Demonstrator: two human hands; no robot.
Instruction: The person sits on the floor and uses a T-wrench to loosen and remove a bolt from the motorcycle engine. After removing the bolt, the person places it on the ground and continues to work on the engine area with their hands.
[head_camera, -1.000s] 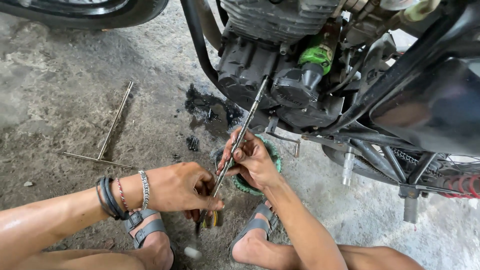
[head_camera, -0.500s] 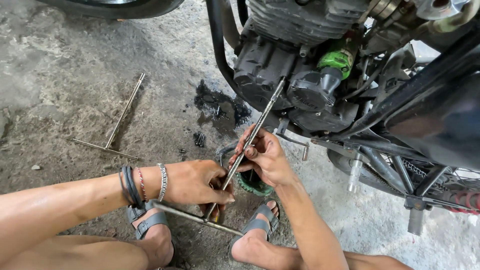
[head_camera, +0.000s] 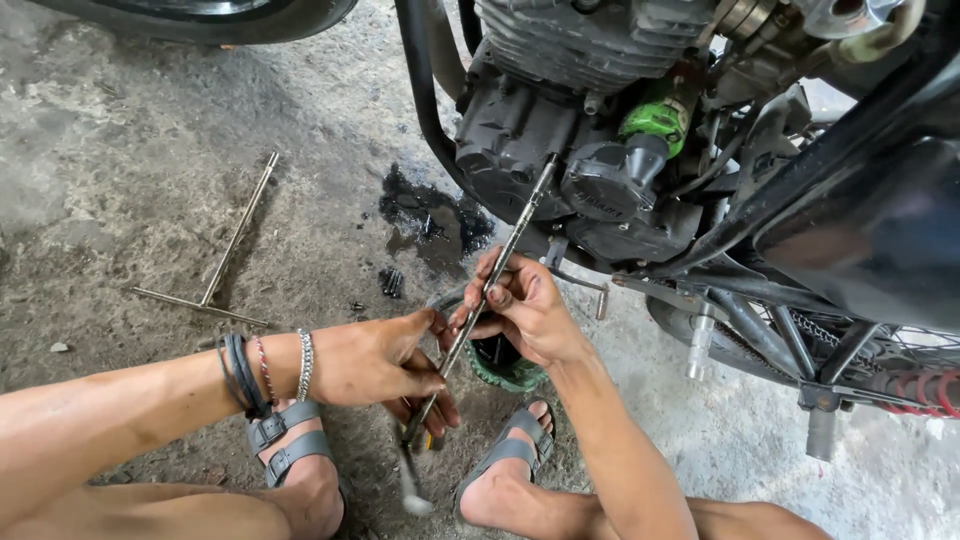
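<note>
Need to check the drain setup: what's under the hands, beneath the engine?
A green round pan sits on the concrete floor beneath the right hand. Its dark inside barely shows; the hands and long metal T-handle wrench cover most of it.

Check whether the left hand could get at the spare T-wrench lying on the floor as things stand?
Probably yes, but not freely: the left hand is gripping the long wrench by its lower end. The T-wrench lies on open concrete on that side, nothing between.

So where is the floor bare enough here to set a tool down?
Bare concrete lies left of the T-wrench, up to the tyre, and lower right below the frame. Crowded: oil stain, green pan, both hands on the long wrench.
</note>
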